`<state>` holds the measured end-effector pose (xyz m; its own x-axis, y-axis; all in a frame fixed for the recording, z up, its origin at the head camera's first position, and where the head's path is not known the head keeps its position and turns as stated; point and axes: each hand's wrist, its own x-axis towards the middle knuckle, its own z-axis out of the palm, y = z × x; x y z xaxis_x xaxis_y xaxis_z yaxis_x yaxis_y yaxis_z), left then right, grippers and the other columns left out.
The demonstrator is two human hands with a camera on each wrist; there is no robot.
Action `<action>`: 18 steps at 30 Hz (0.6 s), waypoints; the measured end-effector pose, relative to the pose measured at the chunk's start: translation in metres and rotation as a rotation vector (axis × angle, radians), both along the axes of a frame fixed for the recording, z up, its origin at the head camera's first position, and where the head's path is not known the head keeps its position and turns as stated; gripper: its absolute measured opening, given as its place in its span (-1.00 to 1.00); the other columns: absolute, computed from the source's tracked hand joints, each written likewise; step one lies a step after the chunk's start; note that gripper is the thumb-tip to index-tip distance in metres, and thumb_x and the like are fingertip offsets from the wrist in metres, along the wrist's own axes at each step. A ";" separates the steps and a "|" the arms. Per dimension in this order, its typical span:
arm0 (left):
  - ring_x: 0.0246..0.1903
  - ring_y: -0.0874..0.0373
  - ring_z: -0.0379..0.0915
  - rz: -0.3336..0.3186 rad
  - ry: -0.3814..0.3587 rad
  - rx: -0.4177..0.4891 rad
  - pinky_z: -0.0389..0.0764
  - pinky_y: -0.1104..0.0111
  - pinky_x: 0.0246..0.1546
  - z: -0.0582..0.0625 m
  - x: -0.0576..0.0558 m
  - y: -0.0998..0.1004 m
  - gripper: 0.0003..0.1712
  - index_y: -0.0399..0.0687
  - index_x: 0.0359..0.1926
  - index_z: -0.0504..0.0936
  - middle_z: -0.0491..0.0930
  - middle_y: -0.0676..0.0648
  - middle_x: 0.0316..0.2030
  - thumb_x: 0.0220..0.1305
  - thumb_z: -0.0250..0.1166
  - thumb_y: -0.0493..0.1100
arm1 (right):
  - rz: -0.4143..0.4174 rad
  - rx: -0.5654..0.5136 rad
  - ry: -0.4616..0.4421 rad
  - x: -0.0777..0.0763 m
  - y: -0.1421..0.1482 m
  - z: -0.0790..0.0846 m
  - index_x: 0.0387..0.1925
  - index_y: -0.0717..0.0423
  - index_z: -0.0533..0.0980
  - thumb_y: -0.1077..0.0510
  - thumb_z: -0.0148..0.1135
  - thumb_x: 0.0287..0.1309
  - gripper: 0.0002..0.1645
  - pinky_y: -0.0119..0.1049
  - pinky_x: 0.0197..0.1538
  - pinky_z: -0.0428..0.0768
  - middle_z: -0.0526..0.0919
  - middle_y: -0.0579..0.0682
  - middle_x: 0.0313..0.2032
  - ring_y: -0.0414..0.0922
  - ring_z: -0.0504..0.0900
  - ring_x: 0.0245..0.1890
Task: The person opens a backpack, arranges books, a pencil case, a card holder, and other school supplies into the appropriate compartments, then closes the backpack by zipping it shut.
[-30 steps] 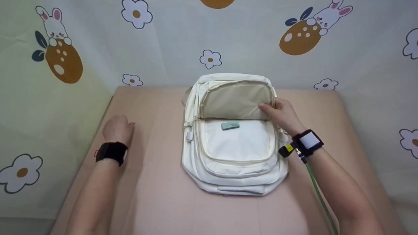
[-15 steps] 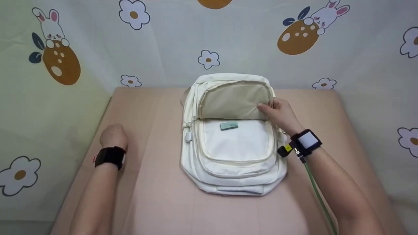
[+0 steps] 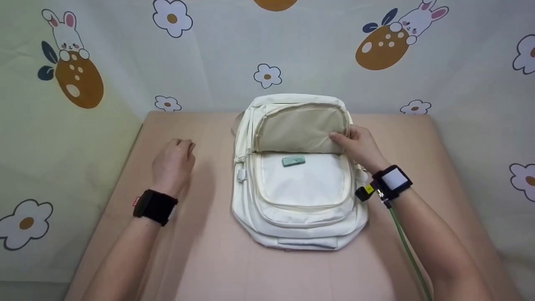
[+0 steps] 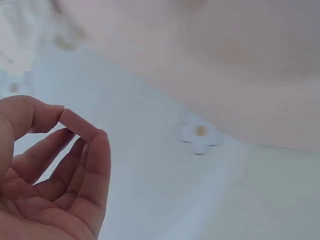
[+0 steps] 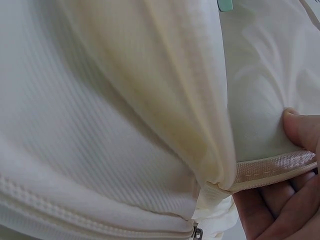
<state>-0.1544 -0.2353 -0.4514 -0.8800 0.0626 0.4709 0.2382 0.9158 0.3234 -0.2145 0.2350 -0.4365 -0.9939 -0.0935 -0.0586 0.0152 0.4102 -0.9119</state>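
A white backpack point(image 3: 303, 234) lies in the middle of the table, its front pocket unzipped and the flap point(image 3: 299, 129) folded up to show beige lining. My right hand point(image 3: 363, 146) pinches the flap's right edge, thumb on the lining and fingers behind the zipper tape point(image 5: 275, 170). On the pocket's white panel lies a small green rectangular block point(image 3: 294, 161); its corner shows at the top of the right wrist view. My left hand point(image 3: 173, 163) is left of the backpack. Between thumb and fingertips it pinches a small pinkish rectangular block point(image 4: 79, 125).
The table point(image 3: 217, 271) has a pinkish-beige cover, with a printed curtain point(image 3: 217, 54) along its back and sides. A green cable point(image 3: 407, 246) runs down from the right wristband. White buckles point(image 3: 241, 175) hang at the backpack's sides.
My left hand first draws back slightly, then moves right and forward toward the backpack; the pinched block shows in the left wrist view now. My right hand stays on the flap.
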 end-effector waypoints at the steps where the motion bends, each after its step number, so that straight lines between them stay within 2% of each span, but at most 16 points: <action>1: -0.23 -0.24 0.62 -0.039 0.058 -0.008 0.68 -0.01 -0.27 0.005 0.001 0.011 -0.81 -0.37 -0.05 0.69 0.66 -0.33 -0.20 0.40 0.27 -0.34 | -0.004 0.002 0.001 0.000 0.000 0.000 -0.14 0.20 0.61 -0.32 0.36 0.22 -0.37 -0.25 -0.15 0.67 0.69 0.11 -0.19 -0.02 0.61 -0.19; 4: -0.24 -0.16 0.66 -0.173 0.201 -0.036 0.71 0.09 -0.27 0.021 0.008 0.043 -0.77 -0.32 -0.02 0.72 0.70 -0.29 -0.17 0.31 0.35 -0.37 | -0.012 0.004 0.007 0.000 0.000 0.000 -0.18 0.20 0.60 -0.31 0.37 0.23 -0.38 -0.27 -0.19 0.65 0.68 0.10 -0.23 -0.03 0.59 -0.22; 8: -0.17 -0.06 0.66 -0.371 0.264 -0.055 0.70 0.21 -0.16 0.040 0.023 0.087 -0.69 -0.27 0.04 0.72 0.71 -0.22 -0.09 0.27 0.40 -0.37 | -0.003 0.012 0.016 0.000 0.000 0.000 -0.18 0.20 0.59 -0.31 0.36 0.23 -0.38 -0.29 -0.20 0.62 0.66 0.10 -0.24 -0.03 0.57 -0.22; 14: -0.05 0.02 0.64 -0.633 0.231 -0.108 0.66 0.27 -0.03 0.052 0.038 0.153 -0.72 -0.18 0.08 0.72 0.71 -0.13 -0.01 0.37 0.33 -0.33 | -0.002 0.019 0.022 0.000 -0.001 0.001 -0.18 0.19 0.60 -0.31 0.35 0.23 -0.38 -0.29 -0.23 0.62 0.66 0.09 -0.26 -0.05 0.57 -0.26; 16: -0.04 0.03 0.64 -0.687 0.201 -0.157 0.66 0.29 -0.03 0.053 0.040 0.172 -0.72 -0.14 0.10 0.72 0.71 -0.11 0.00 0.40 0.30 -0.31 | -0.002 0.019 0.023 0.001 -0.001 0.001 -0.19 0.20 0.59 -0.30 0.35 0.24 -0.39 -0.28 -0.24 0.63 0.65 0.09 -0.29 -0.05 0.57 -0.28; 18: -0.06 0.07 0.63 -0.713 0.166 -0.216 0.66 0.32 -0.09 0.052 0.040 0.189 -0.72 -0.08 0.11 0.72 0.71 -0.05 0.00 0.44 0.28 -0.26 | -0.007 0.017 0.021 0.001 -0.001 0.001 -0.19 0.20 0.59 -0.28 0.36 0.25 -0.41 -0.27 -0.25 0.63 0.66 0.09 -0.30 -0.05 0.58 -0.30</action>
